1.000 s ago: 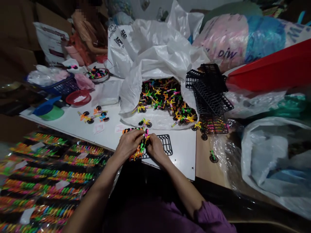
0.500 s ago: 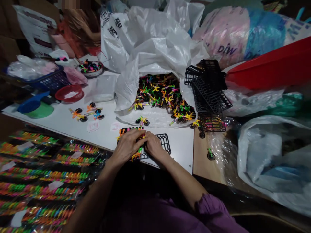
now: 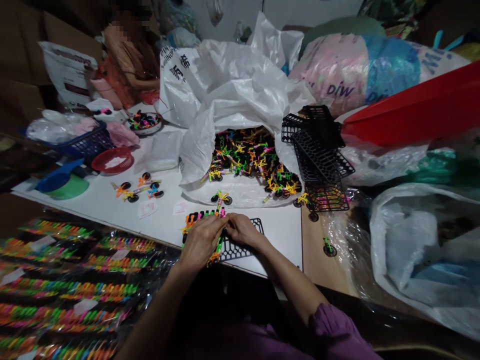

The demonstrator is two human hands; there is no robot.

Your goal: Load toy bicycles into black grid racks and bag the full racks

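A black plastic grid rack (image 3: 240, 250) lies at the front edge of the white table. Colourful small toy bicycles (image 3: 198, 216) stand in a row in its left part, while its right part shows bare grid. Over the filled part bends my left hand (image 3: 202, 239), its fingers closed. My right hand (image 3: 243, 230) is closed in a pinch above the bare grid. The fingertips of both hands meet at the end of the row, beside a pink bit. What they grip is hidden. Just behind the rack, a loose yellow-green toy bicycle (image 3: 222, 198) lies on the sack's lip.
A white sack (image 3: 240, 107) of toy bicycles gapes behind the rack. Black racks (image 3: 318, 150) are stacked to its right. A red basket (image 3: 112, 161) and several loose bicycles (image 3: 138, 188) lie left. Packed bags (image 3: 78, 287) sit lower left. Another person (image 3: 131, 55) sits behind.
The view has tilted up slightly, so the scene sits lower. Both hands stay together at the rack, with small shifts of the fingers.
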